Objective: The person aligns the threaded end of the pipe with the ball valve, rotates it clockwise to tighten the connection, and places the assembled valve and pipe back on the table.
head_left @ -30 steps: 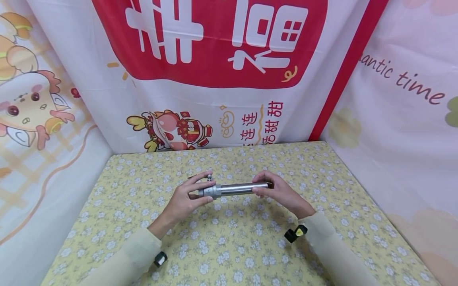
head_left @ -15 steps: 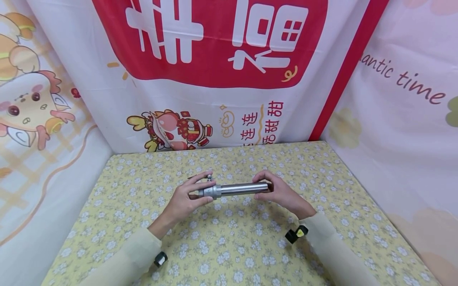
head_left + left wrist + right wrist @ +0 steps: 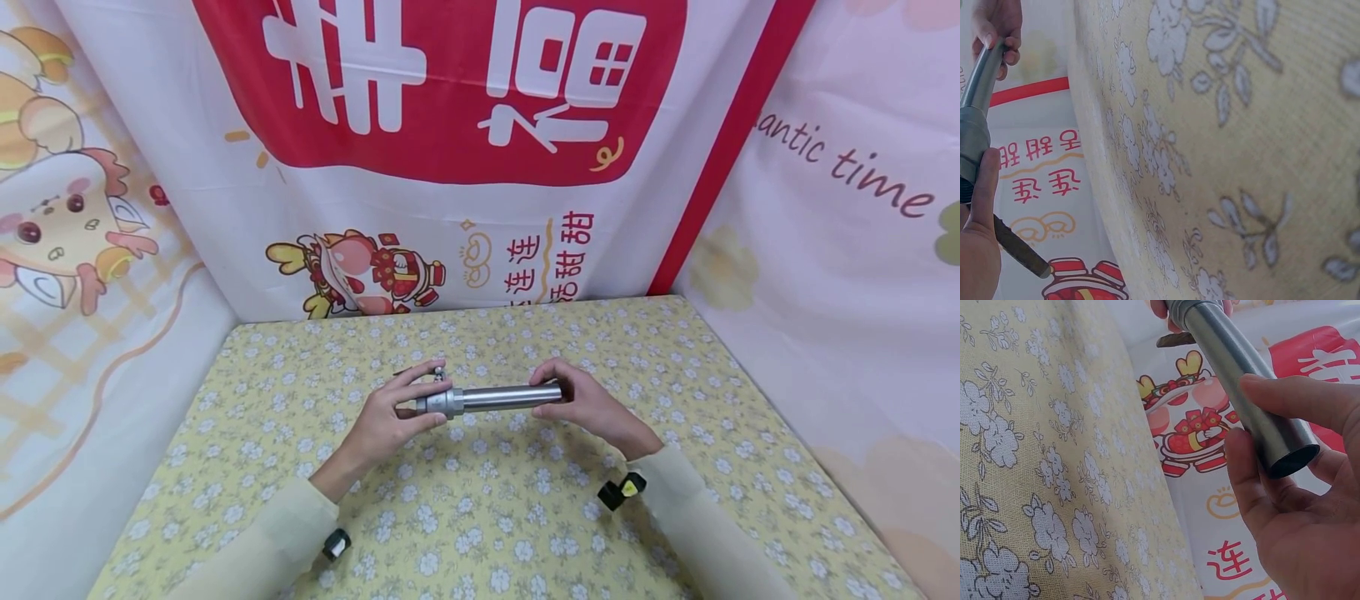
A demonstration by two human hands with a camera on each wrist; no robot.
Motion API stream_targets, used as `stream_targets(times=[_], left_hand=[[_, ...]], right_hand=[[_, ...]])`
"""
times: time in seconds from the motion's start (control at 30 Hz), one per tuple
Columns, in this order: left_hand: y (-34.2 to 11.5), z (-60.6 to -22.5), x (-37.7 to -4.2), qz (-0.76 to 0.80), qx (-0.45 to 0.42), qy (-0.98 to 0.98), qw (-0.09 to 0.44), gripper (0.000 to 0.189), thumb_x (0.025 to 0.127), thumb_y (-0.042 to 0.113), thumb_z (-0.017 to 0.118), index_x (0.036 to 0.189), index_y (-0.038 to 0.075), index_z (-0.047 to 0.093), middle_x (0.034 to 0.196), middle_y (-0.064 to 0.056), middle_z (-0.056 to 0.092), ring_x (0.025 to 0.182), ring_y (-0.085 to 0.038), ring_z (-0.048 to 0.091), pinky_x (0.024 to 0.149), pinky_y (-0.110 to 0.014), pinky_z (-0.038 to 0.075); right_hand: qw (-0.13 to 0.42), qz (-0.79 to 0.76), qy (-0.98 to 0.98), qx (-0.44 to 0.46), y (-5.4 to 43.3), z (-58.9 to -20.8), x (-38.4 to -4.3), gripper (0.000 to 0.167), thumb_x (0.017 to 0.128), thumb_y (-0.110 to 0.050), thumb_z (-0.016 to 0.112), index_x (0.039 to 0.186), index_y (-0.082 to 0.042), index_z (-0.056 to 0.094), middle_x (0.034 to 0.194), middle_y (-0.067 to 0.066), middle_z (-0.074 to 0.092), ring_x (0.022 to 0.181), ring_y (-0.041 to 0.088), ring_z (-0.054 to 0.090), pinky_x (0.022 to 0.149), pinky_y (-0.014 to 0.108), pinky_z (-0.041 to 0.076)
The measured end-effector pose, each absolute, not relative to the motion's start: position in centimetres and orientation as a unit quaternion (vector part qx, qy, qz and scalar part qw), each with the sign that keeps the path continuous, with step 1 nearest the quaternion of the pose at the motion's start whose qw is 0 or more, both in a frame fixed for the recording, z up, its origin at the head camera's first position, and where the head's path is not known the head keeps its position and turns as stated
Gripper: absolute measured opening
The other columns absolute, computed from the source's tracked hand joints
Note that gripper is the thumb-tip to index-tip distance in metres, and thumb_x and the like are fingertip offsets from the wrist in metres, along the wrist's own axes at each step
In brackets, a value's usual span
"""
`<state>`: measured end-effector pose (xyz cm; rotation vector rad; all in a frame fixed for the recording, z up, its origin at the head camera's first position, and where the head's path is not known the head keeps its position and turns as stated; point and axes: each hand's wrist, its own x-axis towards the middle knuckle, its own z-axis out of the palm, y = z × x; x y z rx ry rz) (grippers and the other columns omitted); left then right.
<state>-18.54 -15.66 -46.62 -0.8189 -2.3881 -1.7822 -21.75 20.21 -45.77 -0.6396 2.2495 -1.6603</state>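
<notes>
A smooth silver metal pipe point(image 3: 506, 397) is joined at its left end to a grey metal valve point(image 3: 444, 403). My left hand point(image 3: 386, 425) grips the valve body, thumb on the near side and fingers over the far side. A dark, flat lever point(image 3: 1022, 249) sticks out beside that hand in the left wrist view. At the pipe's other end, my right hand point(image 3: 592, 408) pinches it between thumb and fingers. The right wrist view shows the pipe's hollow open end point(image 3: 1291, 461) within this hand. Both hands hold the piece roughly level above the table.
A yellow floral cloth point(image 3: 465, 517) covers the table. Behind it hangs a white and red printed curtain point(image 3: 450, 167), with more printed cloth at the left and right sides. Small black devices point(image 3: 622, 492) sit on both wrists.
The right thumb and fingers have shifted slightly on the pipe, with the thumb now lower on its near side and more of the end showing. The left hand stays still on the valve.
</notes>
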Motion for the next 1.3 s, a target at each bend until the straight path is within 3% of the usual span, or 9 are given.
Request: stream_targets(times=[0.43,0.9,1.07,1.3], left_hand=[[-15.68,-46.8,-18.57,-0.576,-0.264,-0.773,0.03,0.047,0.098,0.008,0.083,0.144,0.013,0.074,0.171,-0.006,0.047,0.147,-0.04,0.055,0.094,-0.023,0.064],[-15.68,-46.81,-18.55,-0.575,-0.264,-0.774,0.03,0.048,0.098,0.008,0.083,0.144,0.011,0.073,0.171,-0.006,0.047,0.148,-0.039,0.054,0.094,-0.023,0.064],[-15.65,-46.85,-18.56,-0.577,-0.264,-0.773,0.028,0.048,0.098,0.008,0.082,0.144,0.007,0.072,0.171,-0.008,0.047,0.147,-0.04,0.054,0.094,-0.023,0.064],[-15.62,-46.76,-18.6,-0.581,-0.26,-0.771,0.024,0.047,0.098,0.007,0.083,0.144,0.009,0.073,0.171,-0.007,0.046,0.147,-0.039,0.055,0.093,-0.024,0.064]], right_hand=[[0.137,-0.569,0.785,-0.203,20.19,-45.64,-21.68,0.033,0.102,-0.013,0.08,0.132,-0.013,0.067,0.131,0.017,0.064,0.107,0.031,0.062,0.087,0.033,0.059],[0.137,-0.579,0.778,-0.203,20.29,-45.62,-21.64,0.035,0.102,-0.021,0.08,0.134,-0.013,0.068,0.133,0.016,0.064,0.115,0.044,0.059,0.089,0.032,0.058],[0.139,-0.579,0.778,-0.201,20.32,-45.66,-21.68,0.036,0.102,-0.022,0.08,0.135,-0.014,0.068,0.132,0.015,0.064,0.114,0.042,0.06,0.089,0.032,0.058],[0.143,-0.578,0.778,-0.199,20.45,-45.53,-21.6,0.036,0.103,-0.027,0.079,0.135,-0.014,0.068,0.129,0.014,0.066,0.107,0.033,0.061,0.089,0.037,0.058]])
